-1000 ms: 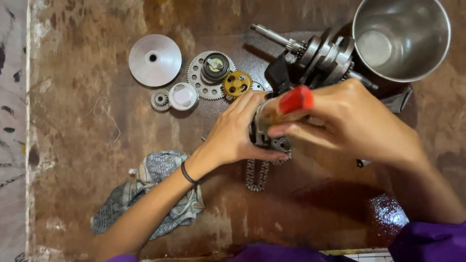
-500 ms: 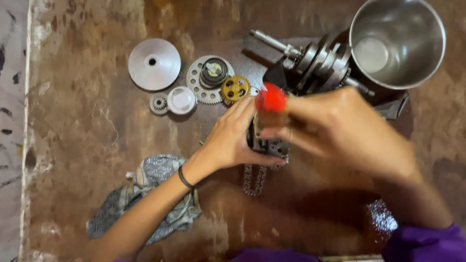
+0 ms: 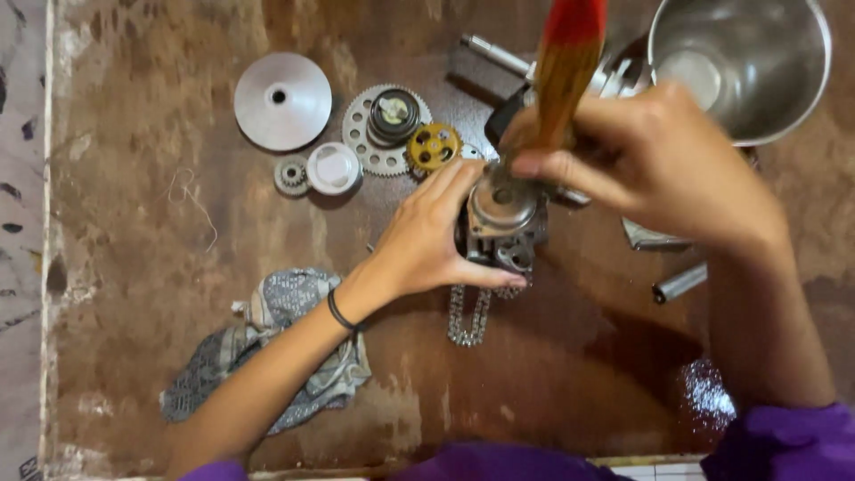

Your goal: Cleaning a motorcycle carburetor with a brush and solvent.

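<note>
From the head view, the brown, stained counter (image 3: pixel 134 267) runs out at a pale strip along its left edge, and a tiled edge shows at the bottom between the purple sleeves. The widest open room lies at the left and across the lower right, where a wet patch (image 3: pixel 708 396) shines.

A steel bowl (image 3: pixel 739 62) stands at the top right; what shows of its inside is bare metal.

The small metal engine part (image 3: pixel 503 223) stands near the middle of the counter, a round silver cap on top and dark cast metal below, with a chain (image 3: pixel 468 316) hanging out beneath it onto the wood. The left hand (image 3: pixel 427 240) wraps its side, grip clamped on the engine part. The right hand (image 3: pixel 650 165) has its grip closed on a wooden-handled tool (image 3: pixel 561 71) with a red end, held upright above the cap; its tip is hidden by the fingers.

Behind, a silver disc (image 3: pixel 283 100), a large toothed gear (image 3: pixel 385 129), a yellow gear (image 3: pixel 434 147), a small gear (image 3: pixel 291 174) and a white cap (image 3: pixel 333 167) lie close together. A patterned rag (image 3: pixel 267 347) lies under the left forearm, a short metal tube (image 3: pixel 679 282) near the right wrist.
</note>
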